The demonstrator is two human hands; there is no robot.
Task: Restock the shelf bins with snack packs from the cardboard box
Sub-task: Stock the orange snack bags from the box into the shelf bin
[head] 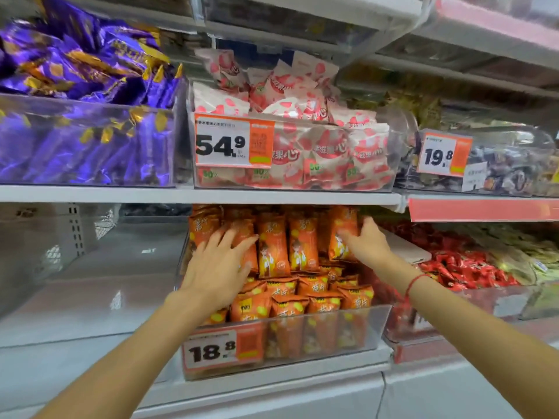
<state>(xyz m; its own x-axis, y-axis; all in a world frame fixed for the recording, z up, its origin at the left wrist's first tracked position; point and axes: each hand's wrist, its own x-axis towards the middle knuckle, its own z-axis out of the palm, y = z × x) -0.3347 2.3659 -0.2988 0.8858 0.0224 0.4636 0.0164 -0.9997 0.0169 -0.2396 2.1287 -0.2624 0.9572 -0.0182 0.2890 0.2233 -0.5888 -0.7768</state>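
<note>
A clear plastic bin [348, 328] on the lower shelf holds several orange snack packs [302, 246], some upright in a back row, others lying in front. My left hand [217, 267] lies spread with straight fingers against the upright packs at the left of the row. My right hand [367, 243] presses the rightmost upright orange pack [341, 228] from its right side, fingers flat against it. A price tag reading 18.8 [211, 352] is on the bin's front. The cardboard box is out of view.
Above are bins of purple packs [84, 122], pink-and-white packs [302, 146] tagged 54.9, and dark sweets [499, 167] tagged 19.8. Red-wrapped sweets [462, 267] fill the bin to the right. An empty clear bin [90, 267] stands left. The upper shelf edge [196, 195] overhangs the hands.
</note>
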